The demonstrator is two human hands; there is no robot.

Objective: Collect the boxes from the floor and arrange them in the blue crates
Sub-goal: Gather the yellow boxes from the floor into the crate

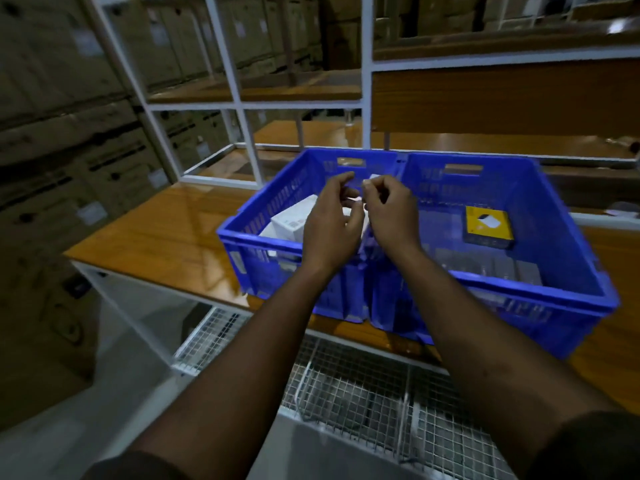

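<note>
white boxes [294, 220] lie in the left blue crate [263, 251], a yellow box [488, 226] in the right blue crate [568, 237]; both crates touch on the wooden surface [156, 233]. above them the left hand [330, 223] hangs loosely curled, its grip empty, while the right hand [389, 213] pinches something small and white.

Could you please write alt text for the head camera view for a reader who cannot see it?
Two hands, left hand and right hand, meet above two blue crates on a wooden shelf; white boxes fill the left one, a yellow box the right.
</note>
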